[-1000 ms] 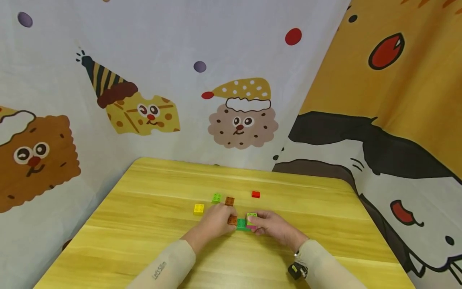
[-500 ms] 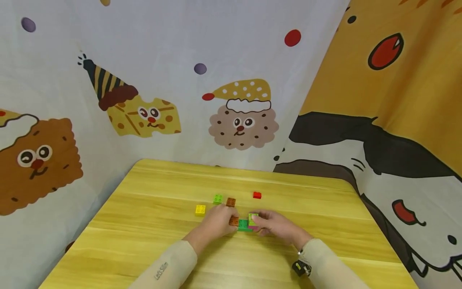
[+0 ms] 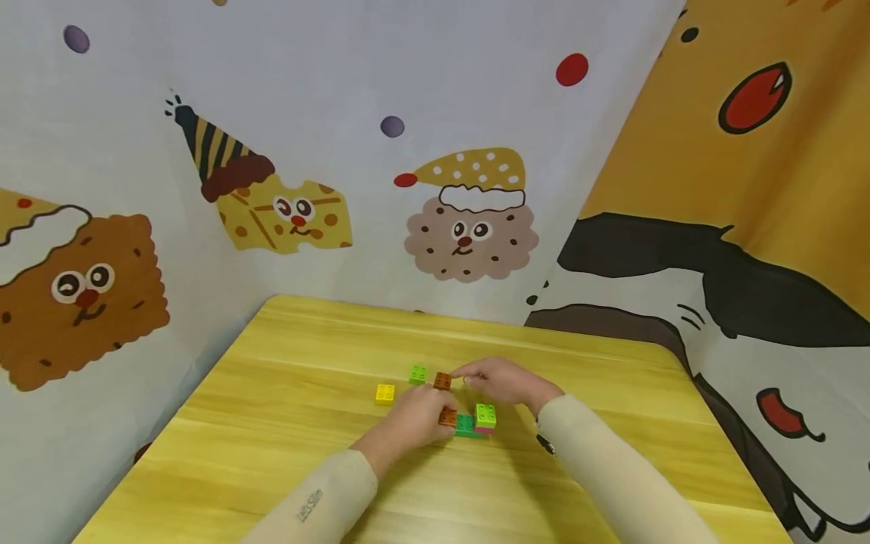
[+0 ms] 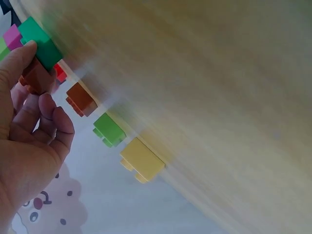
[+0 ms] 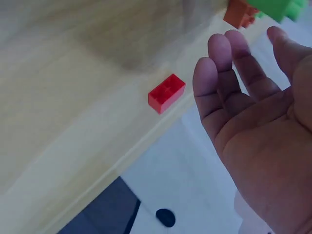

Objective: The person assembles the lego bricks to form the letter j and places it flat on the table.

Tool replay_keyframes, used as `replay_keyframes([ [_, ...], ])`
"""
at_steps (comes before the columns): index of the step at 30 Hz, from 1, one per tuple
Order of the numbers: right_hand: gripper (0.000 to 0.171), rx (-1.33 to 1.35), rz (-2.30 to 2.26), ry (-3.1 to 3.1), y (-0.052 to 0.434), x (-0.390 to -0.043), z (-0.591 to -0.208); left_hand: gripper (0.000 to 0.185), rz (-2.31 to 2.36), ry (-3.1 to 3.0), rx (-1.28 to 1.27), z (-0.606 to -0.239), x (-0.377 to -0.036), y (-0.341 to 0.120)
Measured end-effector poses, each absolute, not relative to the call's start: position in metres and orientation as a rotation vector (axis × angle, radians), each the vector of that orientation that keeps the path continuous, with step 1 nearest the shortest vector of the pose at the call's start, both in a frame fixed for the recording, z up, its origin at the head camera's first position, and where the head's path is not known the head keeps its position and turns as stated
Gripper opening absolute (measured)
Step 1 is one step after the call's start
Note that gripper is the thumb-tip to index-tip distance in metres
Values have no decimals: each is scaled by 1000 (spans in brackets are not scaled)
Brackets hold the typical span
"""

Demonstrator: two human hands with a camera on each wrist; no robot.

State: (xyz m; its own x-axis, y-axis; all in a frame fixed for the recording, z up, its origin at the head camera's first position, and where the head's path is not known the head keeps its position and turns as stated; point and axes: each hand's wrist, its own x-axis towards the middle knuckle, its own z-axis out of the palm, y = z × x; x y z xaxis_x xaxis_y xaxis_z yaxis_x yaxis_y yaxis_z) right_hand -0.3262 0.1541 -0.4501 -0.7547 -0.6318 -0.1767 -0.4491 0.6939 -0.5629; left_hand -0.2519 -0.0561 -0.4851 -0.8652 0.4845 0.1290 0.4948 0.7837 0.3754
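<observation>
In the head view my left hand [image 3: 416, 417] grips a brown toy brick [image 3: 448, 417] at the left end of a built row. The left wrist view has the thumb and fingers round that brick, against a green brick [image 4: 44, 43]. A lime brick [image 3: 485, 413] sits on a pink brick [image 3: 484, 431] at the row's right end. My right hand [image 3: 504, 380] reaches behind the row, its fingertips right by a second brown brick [image 3: 442, 380]. In the right wrist view that hand's fingers are loosely bent, with nothing between them and the thumb.
Left of the second brown brick stand a loose light-green brick [image 3: 418, 373] and a yellow brick [image 3: 384, 394]. A red brick [image 5: 166, 93] lies beside my right hand, hidden behind it in the head view. Printed curtains [image 3: 326, 98] rise behind the wooden table [image 3: 272, 453].
My right hand has let go of the lime and pink bricks and moved back and left to the second brown brick. The left hand keeps its grip. The head view has shifted slightly.
</observation>
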Motion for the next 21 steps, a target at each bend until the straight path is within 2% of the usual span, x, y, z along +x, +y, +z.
replay_keyframes([
  [7,34,-962,-441,2609,140,-335,-455,27,-617,-2937,-817,-484,-252,-52],
  [12,25,-1039,-401,2717,164,-333,-461,28,-596,-2941,-810,-485,-252,-53],
  [21,15,-711,-688,2959,239,-300,-491,27,-659,-2944,-790,-486,-251,-54],
])
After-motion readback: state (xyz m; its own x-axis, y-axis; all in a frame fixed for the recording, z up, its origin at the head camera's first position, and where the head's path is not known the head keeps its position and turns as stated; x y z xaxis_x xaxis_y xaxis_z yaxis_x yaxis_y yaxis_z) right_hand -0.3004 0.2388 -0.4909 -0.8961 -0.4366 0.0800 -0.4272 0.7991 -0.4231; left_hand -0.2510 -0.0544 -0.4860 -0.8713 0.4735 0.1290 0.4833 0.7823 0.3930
